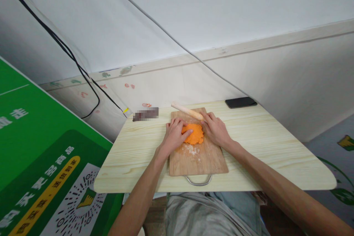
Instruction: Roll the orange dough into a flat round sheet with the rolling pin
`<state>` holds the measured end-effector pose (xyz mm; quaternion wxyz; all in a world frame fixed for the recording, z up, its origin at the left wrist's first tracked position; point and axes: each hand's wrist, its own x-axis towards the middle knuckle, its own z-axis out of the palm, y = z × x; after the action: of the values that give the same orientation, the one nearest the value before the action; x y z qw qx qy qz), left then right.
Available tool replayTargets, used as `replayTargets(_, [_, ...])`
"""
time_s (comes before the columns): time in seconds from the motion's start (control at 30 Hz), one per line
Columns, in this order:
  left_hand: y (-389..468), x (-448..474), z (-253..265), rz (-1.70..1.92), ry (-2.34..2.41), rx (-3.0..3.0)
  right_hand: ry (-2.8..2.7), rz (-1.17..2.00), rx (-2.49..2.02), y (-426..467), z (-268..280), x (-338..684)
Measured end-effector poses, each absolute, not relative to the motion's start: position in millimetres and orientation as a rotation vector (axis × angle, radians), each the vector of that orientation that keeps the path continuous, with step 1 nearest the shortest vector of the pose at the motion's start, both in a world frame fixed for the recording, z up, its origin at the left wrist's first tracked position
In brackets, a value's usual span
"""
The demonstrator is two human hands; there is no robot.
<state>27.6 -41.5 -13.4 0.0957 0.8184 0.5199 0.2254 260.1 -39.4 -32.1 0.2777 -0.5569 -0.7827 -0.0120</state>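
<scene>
L hand (174, 133) is at left edge of orange dough (195, 136), thumb over it; can't tell if pinching. R hand (216, 129) grips rolling pin (189, 111) by one end. Dough's on chopping board (199, 164), on worktop (271, 136). Prob. adjusting dough mid-flattening; rolling likely needs L hand off, pin flat.

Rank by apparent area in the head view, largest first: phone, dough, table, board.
1. Table
2. Board
3. Dough and phone: too close to rank; the phone lies farther from the camera.

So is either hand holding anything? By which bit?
The right hand holds the rolling pin by its right end; the left hand touches the orange dough.
</scene>
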Motion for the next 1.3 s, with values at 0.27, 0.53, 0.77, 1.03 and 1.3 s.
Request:
replayTargets(0.27, [-43.0, 28.4, -10.7, 0.659, 1.549, 2.451, -2.097, -0.031, -1.505, -38.2, -33.5, 258.8])
replayTargets(0.53, [-45.0, 30.2, -11.2, 0.684, 1.578, 2.423, -2.107, -0.026, -1.513, -38.6, -32.5, 259.1])
replayTargets(0.77, [-50.3, 30.9, -1.5, 0.737, 1.592, 2.419, -2.108, -0.019, -1.496, -39.0, -32.4, 260.8])
replayTargets(1.03, [-55.9, 48.6, 2.2, 0.576, 1.188, 2.56, -2.09, -0.004, -1.501, -38.6, -34.4, 261.5])
replayTargets(1.3, [-55.4, 54.2, -8.4, 0.624, 1.213, 2.474, -2.092, 0.001, -1.517, -38.4, -33.4, 260.8])
